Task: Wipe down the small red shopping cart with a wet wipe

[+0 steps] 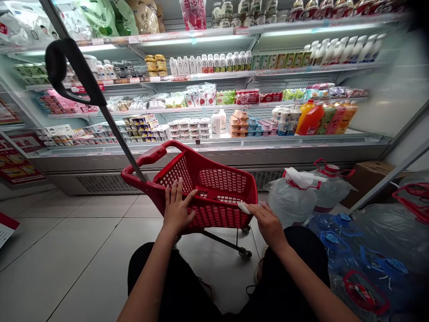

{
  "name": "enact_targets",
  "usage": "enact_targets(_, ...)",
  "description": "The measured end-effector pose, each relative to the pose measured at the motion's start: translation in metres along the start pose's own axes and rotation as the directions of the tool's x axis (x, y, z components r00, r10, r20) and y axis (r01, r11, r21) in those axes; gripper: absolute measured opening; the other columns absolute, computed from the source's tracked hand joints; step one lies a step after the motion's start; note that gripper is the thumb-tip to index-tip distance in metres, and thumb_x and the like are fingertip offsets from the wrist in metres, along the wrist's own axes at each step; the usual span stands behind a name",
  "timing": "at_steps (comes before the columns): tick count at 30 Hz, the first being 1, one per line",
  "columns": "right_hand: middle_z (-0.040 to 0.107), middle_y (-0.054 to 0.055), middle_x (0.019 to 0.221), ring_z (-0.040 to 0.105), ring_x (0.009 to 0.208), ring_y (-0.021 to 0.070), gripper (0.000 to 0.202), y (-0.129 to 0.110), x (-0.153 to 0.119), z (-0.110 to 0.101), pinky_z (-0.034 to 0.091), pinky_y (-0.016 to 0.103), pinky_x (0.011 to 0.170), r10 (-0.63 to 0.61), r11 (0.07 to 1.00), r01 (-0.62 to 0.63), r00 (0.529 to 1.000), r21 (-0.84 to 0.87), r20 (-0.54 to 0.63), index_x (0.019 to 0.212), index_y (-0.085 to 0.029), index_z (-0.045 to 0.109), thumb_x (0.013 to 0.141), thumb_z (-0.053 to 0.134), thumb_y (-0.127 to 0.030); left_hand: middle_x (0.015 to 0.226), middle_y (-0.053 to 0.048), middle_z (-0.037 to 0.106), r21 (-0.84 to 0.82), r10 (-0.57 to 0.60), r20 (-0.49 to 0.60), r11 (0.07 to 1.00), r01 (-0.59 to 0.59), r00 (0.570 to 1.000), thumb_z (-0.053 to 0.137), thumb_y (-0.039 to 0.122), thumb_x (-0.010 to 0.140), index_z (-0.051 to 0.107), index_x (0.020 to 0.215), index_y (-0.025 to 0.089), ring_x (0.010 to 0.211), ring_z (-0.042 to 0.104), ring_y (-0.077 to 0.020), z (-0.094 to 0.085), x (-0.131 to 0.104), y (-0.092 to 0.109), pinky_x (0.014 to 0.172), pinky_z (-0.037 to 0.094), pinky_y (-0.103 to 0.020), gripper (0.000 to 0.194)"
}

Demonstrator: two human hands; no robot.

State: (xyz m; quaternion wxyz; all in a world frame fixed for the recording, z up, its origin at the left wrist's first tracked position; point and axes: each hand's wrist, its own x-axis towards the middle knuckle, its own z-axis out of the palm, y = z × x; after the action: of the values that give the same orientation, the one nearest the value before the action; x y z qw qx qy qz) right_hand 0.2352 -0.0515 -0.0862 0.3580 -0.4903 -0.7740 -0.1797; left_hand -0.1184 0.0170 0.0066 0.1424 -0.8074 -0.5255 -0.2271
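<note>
Right in front of my knees stands a red plastic shopping cart [208, 214] on a dark wheeled frame. My left hand [177, 208] lies against its near side, fingers spread and stretched upward over the rim. At the cart's right corner, my right hand [268, 223] is closed on a small white cloth [244, 208], which touches the rim. Whether it is cloth or tissue is hard to tell. A long grey pole with a black handle [80, 71] slants across the cart's left end. The visible part of the basket holds no goods.
Behind the cart runs a lit refrigerated shelf [201, 147] with yogurt, milk and juice bottles. To the right stand large water jugs [291, 201] and blue-capped water bottles [345, 237], close to my knee. A cardboard box [372, 179] is behind them. Pale floor tiles [83, 250] stretch left.
</note>
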Motion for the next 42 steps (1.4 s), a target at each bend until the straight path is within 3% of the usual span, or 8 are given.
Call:
enact_targets(6,0.060,0.005,0.151,0.061,0.135,0.0202,0.068,-0.048,-0.002,0.002,0.049,0.043,0.118,-0.060,0.998,0.060,0.997,-0.011,-0.041,0.163,-0.025,0.036,0.099,0.036,0.000,0.176,-0.016,0.004,-0.018,-0.203,0.034,0.979,0.203,0.979,0.056,0.056,0.097,0.040,0.161,0.016,0.161,0.001,-0.0419,0.022,0.011,0.014,0.128,0.007,-0.063,0.077)
enact_targets(11,0.055,0.003,0.156,0.055,0.141,0.0173,0.064,-0.067,-0.005,-0.004,0.045,0.041,0.122,-0.172,0.985,0.169,0.983,0.045,0.062,0.161,-0.025,0.038,0.101,0.037,-0.002,0.174,-0.010,0.022,-0.069,-0.024,0.074,0.997,0.029,0.997,0.048,0.051,0.103,0.041,0.161,0.024,0.161,0.016,-0.0318,0.039,-0.015,0.074,0.130,0.015,-0.053,0.064)
enact_targets(14,0.057,0.003,0.154,0.055,0.141,0.0169,0.063,-0.054,-0.002,-0.001,0.046,0.042,0.121,-0.207,0.975,0.200,0.976,0.095,0.074,0.160,-0.026,0.040,0.101,0.037,-0.003,0.173,-0.008,0.026,-0.066,-0.066,0.048,0.995,0.069,0.997,0.044,0.046,0.105,0.042,0.160,0.024,0.160,0.020,-0.0306,0.038,-0.028,0.088,0.131,0.014,-0.056,0.060)
enact_targets(21,0.064,0.005,0.147,0.060,0.136,0.0178,0.064,0.034,0.027,0.022,0.048,0.048,0.119,-0.117,0.992,0.113,0.991,0.064,0.068,0.155,-0.028,0.049,0.097,0.036,-0.002,0.172,-0.007,0.027,-0.057,-0.097,0.069,0.993,0.101,0.993,0.048,0.042,0.103,0.046,0.158,0.025,0.159,0.026,-0.0304,0.032,-0.028,0.068,0.130,0.008,-0.062,0.058)
enact_targets(24,0.066,0.006,0.145,0.059,0.137,0.0200,0.061,0.045,0.033,0.028,0.048,0.051,0.118,-0.068,0.997,0.064,0.995,0.045,0.077,0.152,-0.026,0.053,0.097,0.037,-0.002,0.172,-0.009,0.024,-0.066,-0.114,0.055,0.991,0.118,0.992,0.050,0.039,0.102,0.043,0.160,0.025,0.160,0.024,-0.0311,0.035,-0.027,0.068,0.129,0.011,-0.063,0.060)
enact_targets(34,0.058,0.007,0.153,0.048,0.147,0.0191,0.064,-0.081,0.004,0.021,0.043,0.046,0.123,-0.195,0.969,0.178,0.977,0.170,0.085,0.160,-0.021,0.041,0.099,0.037,-0.002,0.176,-0.003,0.014,-0.137,-0.117,0.095,0.982,0.129,0.989,0.052,0.047,0.103,0.040,0.157,0.047,0.162,0.015,-0.0326,0.032,-0.026,0.067,0.124,0.005,-0.072,0.055)
enact_targets(38,0.062,0.005,0.149,0.052,0.143,0.0163,0.062,-0.045,0.013,0.023,0.042,0.044,0.124,-0.280,0.946,0.260,0.957,0.193,0.081,0.156,-0.023,0.046,0.099,0.036,0.000,0.175,-0.003,0.016,-0.142,-0.113,0.099,0.982,0.127,0.989,0.054,0.053,0.102,0.038,0.158,0.047,0.162,0.015,-0.0323,0.030,-0.026,0.068,0.124,0.002,-0.072,0.059)
enact_targets(42,0.064,0.006,0.147,0.056,0.140,0.0179,0.060,0.024,0.028,0.031,0.044,0.048,0.122,-0.154,0.981,0.141,0.984,0.134,0.094,0.151,-0.023,0.053,0.098,0.035,-0.002,0.175,-0.002,0.016,-0.149,-0.120,0.118,0.979,0.137,0.986,0.054,0.052,0.102,0.040,0.157,0.047,0.162,0.015,-0.0330,0.031,-0.023,0.076,0.124,0.001,-0.073,0.057)
